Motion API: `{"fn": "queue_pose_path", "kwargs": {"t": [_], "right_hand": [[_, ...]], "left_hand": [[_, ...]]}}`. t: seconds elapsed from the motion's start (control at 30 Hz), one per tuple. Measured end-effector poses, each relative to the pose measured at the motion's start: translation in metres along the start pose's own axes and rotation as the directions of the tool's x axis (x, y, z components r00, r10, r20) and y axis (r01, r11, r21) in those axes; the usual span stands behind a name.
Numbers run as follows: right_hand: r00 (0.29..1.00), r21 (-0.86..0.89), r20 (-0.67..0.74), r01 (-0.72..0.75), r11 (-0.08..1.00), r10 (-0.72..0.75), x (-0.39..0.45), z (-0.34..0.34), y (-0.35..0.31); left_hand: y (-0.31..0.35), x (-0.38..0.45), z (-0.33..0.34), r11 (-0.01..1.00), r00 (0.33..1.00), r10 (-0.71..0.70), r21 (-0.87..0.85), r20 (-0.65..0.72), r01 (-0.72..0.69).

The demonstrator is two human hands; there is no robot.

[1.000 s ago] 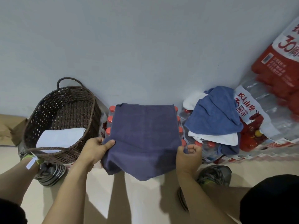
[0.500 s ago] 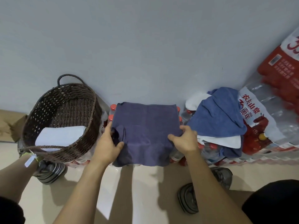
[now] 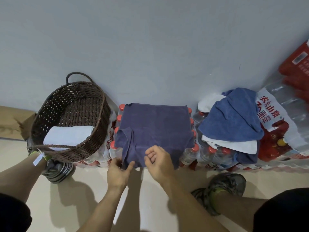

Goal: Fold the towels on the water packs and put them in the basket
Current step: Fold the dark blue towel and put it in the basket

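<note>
The dark blue towel is spread on the middle water pack, folded over once. It is judged soft, light and limp, best pinched at the near corners. The left hand pinches the near-left edge; the right hand rests beside it, fingers loosely curled, holding nothing.

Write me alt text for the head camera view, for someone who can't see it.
A person's left hand and right hand work at the near edge of a dark blue towel spread over a pack of water bottles against a wall. A wicker basket holding a folded white towel sits left; a pile of unfolded towels lies right.
</note>
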State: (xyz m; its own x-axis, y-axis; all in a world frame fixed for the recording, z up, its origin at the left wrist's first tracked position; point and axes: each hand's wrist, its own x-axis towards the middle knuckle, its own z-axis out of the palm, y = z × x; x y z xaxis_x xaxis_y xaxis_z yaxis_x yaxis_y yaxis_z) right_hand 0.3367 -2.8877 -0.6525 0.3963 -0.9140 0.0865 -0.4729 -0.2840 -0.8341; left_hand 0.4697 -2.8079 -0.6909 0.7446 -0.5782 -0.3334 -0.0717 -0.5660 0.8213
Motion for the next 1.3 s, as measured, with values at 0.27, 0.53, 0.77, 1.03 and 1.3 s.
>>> {"fn": "queue_pose_path", "kwargs": {"t": [0.27,0.53,0.77,1.03,1.3], "right_hand": [[0.93,0.007,0.32,-0.191,0.982,0.179,-0.019,0.016,0.011],[0.887,0.107,0.389,-0.313,0.944,0.25,0.007,-0.018,0.003],[0.914,0.176,0.349,-0.279,0.944,0.205,0.038,-0.055,-0.027],[0.951,0.278,0.302,-0.147,0.949,0.059,0.043,-0.067,-0.049],[0.896,0.285,0.44,-0.206,0.936,0.063,0.048,-0.08,-0.071]], "left_hand": [[0.02,0.013,-0.014,0.992,0.941,-0.086,-0.06,0.328,0.112],[0.08,0.007,-0.032,0.948,0.866,-0.073,-0.236,0.494,0.215],[0.131,0.001,-0.058,0.898,0.892,0.147,0.321,0.428,-0.302],[0.146,-0.015,-0.054,0.772,0.687,0.554,0.018,0.47,-0.636],[0.149,-0.011,-0.057,0.77,0.724,0.6,0.001,0.34,-0.638]]}}
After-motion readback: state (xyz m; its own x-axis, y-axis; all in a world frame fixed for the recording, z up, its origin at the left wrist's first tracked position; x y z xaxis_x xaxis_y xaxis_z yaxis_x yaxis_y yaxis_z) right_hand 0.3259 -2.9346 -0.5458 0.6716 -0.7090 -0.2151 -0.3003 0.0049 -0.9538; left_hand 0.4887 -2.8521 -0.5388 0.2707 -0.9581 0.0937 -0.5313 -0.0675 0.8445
